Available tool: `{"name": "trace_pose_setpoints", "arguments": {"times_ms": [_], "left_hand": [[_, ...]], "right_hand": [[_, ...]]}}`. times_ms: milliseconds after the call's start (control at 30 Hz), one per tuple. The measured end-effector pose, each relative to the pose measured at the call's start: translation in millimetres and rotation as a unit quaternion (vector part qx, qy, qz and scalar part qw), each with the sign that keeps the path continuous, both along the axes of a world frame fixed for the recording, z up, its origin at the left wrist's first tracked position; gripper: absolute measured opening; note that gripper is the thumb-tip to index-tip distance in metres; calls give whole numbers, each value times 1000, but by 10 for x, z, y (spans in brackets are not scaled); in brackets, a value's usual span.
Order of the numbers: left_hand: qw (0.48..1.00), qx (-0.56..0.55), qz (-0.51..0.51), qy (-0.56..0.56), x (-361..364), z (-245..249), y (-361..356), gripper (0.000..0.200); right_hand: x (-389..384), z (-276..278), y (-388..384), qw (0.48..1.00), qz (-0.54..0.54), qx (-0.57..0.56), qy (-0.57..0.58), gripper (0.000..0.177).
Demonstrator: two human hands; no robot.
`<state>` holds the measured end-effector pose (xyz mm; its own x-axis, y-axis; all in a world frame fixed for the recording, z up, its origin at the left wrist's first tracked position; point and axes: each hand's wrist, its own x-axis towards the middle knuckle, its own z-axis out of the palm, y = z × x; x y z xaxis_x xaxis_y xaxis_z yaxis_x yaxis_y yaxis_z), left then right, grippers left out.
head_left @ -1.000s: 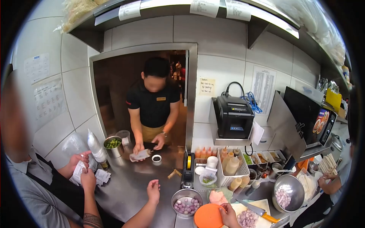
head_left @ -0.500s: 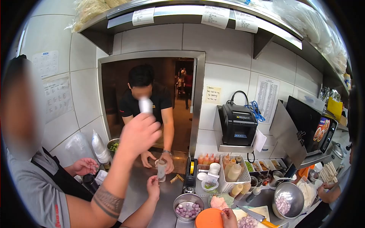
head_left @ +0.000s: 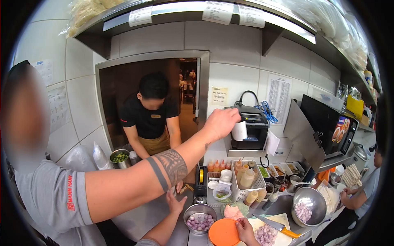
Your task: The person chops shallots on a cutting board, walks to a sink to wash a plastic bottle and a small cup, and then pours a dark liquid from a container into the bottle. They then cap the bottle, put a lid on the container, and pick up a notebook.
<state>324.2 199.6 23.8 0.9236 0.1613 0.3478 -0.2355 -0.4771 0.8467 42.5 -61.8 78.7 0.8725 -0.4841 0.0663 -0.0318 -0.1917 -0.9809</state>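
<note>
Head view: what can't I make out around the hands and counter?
All in the head view:
Anything under the orange round plastic lid: covered by it.
Forearm behind the right hand: cut off by the bottom edge.
Hands of the black-shirted person: mostly hidden by a tattooed arm.
Handwriting on the cream paper note: too small.

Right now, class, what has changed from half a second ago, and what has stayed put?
A co-worker's tattooed arm has swung rightward, bringing a white roll toward the black printer. The wearer's left hand, just now beside a clear container, shows open, that container out of sight. The right hand still grips the orange lid; the knife still lies on the cutting board.
</note>
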Motion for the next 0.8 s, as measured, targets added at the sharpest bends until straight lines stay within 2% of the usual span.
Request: {"name": "trace_pose_setpoints", "arguments": {"times_ms": [67, 133, 200, 267, 300, 333, 400, 433, 500, 567, 633, 700, 733, 767, 800], "left_hand": [[1000, -24, 16, 11, 103, -66, -32, 107], [996, -29, 80, 5, 162, -71, -94, 109], [995, -23, 93, -24, 247, -54, -95, 107], [983, -84, 136, -93, 370, 34, -54, 101], [977, -90, 182, -69, 432, 77, -40, 98], [978, -89, 176, -69, 489, 119, -33, 98], [972, -168, 165, -14, 601, 237, -29, 96], [977, -180, 101, 56, 601, 322, 18, 88], [985, -169, 39, 17, 587, 377, 51, 78], [990, -85, 97, 48, 547, 310, 48, 67], [990, -31, 114, -83, 336, 202, 109, 66], [989, 3, 113, -92, -120, 150, 247, 67], [989, 37, 97, -105, -431, 122, 333, 69], [996, 15, 67, -50, -843, 186, 420, 71], [999, -12, 43, 3, -1233, 241, 533, 74]], "right_hand": [[-9, 22, 8, 1000, 12, -23, 1, 13], [-17, 185, 79, 1000, 4, -19, 16, 13], [-39, 170, 93, 999, -3, -15, 31, 13], [-15, 58, 51, 999, -10, -23, 21, 19], [-28, 79, 60, 999, -16, -21, 20, 19], [-32, 119, 72, 999, -15, -20, 21, 19], [-43, 138, 89, 999, -18, -17, 20, 19], [-40, 135, 87, 1000, -17, -18, 19, 19], [-29, 112, 78, 1000, -14, -18, 18, 18], [-22, 50, 62, 1000, -7, 3, 2, 19], [-30, 74, 62, 1000, 1, -6, 5, 19], [-11, 147, 82, 999, 30, -22, 10, 18], [-25, 207, 111, 998, 6, -51, -25, 18], [-43, 266, 124, 995, -12, -79, -62, 18], [-49, 325, 110, 994, 30, -87, -57, 18]]}}
